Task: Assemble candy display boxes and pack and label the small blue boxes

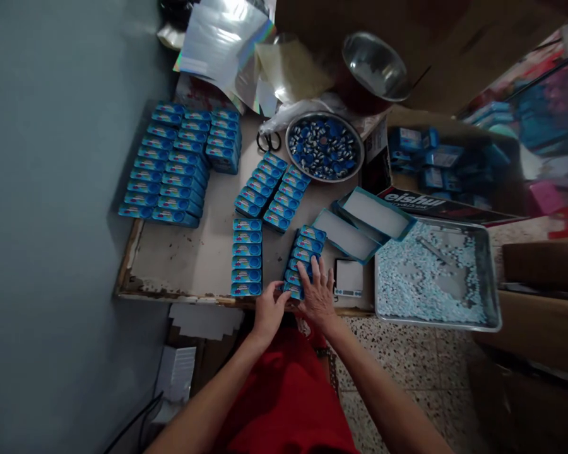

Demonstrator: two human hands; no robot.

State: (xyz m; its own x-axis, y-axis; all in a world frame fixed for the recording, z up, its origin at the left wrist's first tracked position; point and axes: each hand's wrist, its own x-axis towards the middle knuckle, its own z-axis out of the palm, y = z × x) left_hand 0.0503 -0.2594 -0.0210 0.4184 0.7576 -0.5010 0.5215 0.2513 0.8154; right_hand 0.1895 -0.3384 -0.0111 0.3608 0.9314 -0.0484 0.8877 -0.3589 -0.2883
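The row of blue packs [307, 249] lies on the worktable [180, 258], near its front edge, directly beneath and between the hands. The right hand [317, 295] rests over the right side of the row, fingers spread and extended across the near packs. The left hand [269, 309] is at the near left corner, thumb and forefinger apart beside the end pack; whether they grip it cannot be determined. The right fingers cover parts of several packs, and the undersides of both hands are hidden. The scissors [269, 142] show only black handles; the far right background is blurred. A second pack row [247, 257] stands to the left. The digital scale [349, 277] sits just right of the right hand, beside the metal tray [493, 277] of pale pellets. Open blue cartons [376, 214] lie beyond the scale.
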